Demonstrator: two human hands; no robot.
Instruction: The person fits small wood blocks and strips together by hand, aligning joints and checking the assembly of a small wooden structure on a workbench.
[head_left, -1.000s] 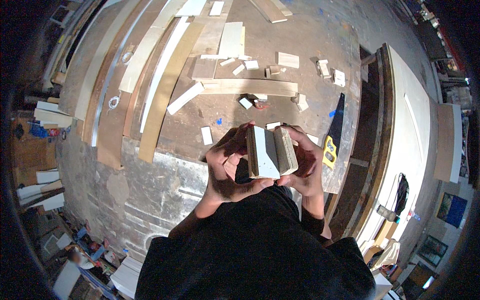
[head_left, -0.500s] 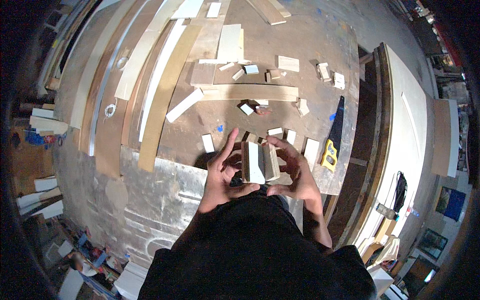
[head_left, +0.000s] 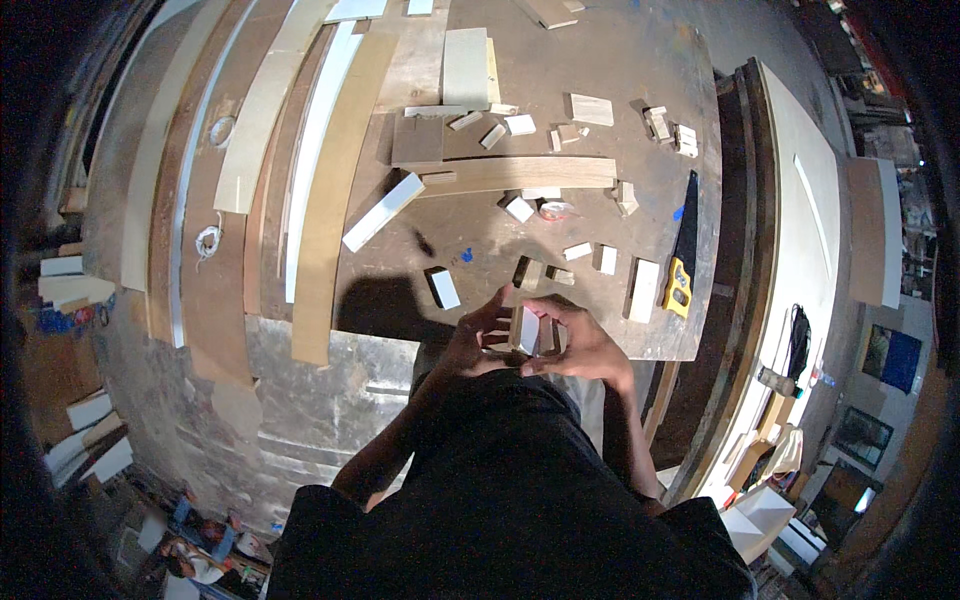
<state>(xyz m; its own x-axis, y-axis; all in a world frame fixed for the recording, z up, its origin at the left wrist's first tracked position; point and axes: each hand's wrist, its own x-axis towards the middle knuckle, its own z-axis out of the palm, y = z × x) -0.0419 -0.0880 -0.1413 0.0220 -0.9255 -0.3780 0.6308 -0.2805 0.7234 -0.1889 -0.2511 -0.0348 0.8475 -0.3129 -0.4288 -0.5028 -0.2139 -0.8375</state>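
Observation:
Close to my body, at the table's near edge, both hands hold a small wooden block piece point(head_left: 528, 328) with a white face and wooden sides. My left hand point(head_left: 474, 342) closes on its left side, and my right hand point(head_left: 592, 346) wraps its right side, with fingers over the top. Part of the piece is hidden by my fingers, so I cannot tell whether it is one block or several held together. Just beyond my hands lie small wood blocks point(head_left: 529, 272), and a white-faced block point(head_left: 442, 288) rests to the left.
A yellow-handled handsaw point(head_left: 680, 275) lies at the table's right side. Long boards point(head_left: 335, 200) run along the left. A wooden strip point(head_left: 530, 174) and several offcuts lie mid-table. A pale panel point(head_left: 800, 230) stands beyond a gap on the right.
My hands have drawn closer together around the piece, which has turned and shows less of its white face. The view has shifted somewhat.

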